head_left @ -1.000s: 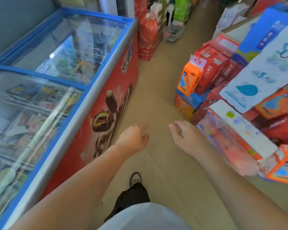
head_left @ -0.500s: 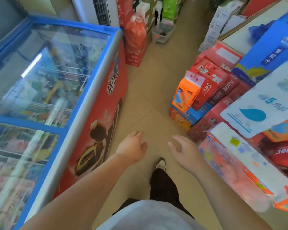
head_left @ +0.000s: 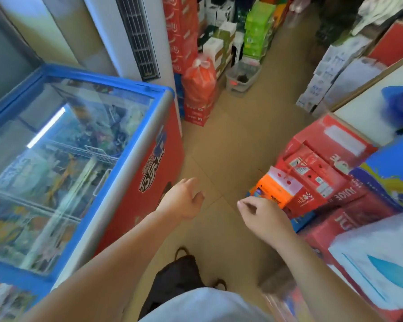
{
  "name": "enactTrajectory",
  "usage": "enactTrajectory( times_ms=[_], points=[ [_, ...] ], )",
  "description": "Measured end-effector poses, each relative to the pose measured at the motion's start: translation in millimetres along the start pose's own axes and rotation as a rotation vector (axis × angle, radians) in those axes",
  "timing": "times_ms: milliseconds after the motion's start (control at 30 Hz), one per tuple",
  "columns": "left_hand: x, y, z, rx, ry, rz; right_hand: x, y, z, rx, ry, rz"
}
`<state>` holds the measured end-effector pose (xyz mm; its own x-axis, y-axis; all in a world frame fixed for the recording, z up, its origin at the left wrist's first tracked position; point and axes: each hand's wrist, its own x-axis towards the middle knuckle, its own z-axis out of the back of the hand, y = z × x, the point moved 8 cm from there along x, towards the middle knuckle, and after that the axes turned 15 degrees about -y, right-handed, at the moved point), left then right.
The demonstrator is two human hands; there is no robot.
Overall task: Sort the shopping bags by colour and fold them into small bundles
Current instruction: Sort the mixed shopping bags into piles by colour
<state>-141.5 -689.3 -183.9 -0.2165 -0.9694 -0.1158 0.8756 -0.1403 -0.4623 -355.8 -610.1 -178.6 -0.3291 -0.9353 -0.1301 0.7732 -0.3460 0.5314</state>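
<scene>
Left hand and right hand are empty, fingers loosely curled. No shopping bags handled; sorting and folding apparently not begun.

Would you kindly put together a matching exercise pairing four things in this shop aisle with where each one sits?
Things:
1. freezer
2. tied red bag
3. orange carton
4. grey bin

Places:
A. on the floor, just right of the tied red bag
B. just beyond the right hand, against the red juice boxes
C. along the left side of the floor
D. on top of stacked red cases, further down the aisle

Pairs: 1-C, 2-D, 3-B, 4-A
</scene>
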Motion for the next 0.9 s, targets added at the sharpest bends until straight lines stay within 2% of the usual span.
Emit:
enactTrajectory(
  times_ms=[167, 500, 767, 900],
  points=[
    [124, 8, 14, 0.021, -0.004, 0.017, 117, 21, 2, 0.020, -0.024, 0.006],
    [355, -23, 26, 0.005, 0.112, -0.137, 328, 60, 21, 0.050, -0.081, -0.122],
    [524, -94, -5, 0.052, 0.184, -0.268, 464, 16, 59, 0.003, -0.208, -0.205],
    [605, -140, -32, 0.066, 0.212, -0.301, 542, -20, 70, 0.006, -0.179, -0.259]
  ],
)
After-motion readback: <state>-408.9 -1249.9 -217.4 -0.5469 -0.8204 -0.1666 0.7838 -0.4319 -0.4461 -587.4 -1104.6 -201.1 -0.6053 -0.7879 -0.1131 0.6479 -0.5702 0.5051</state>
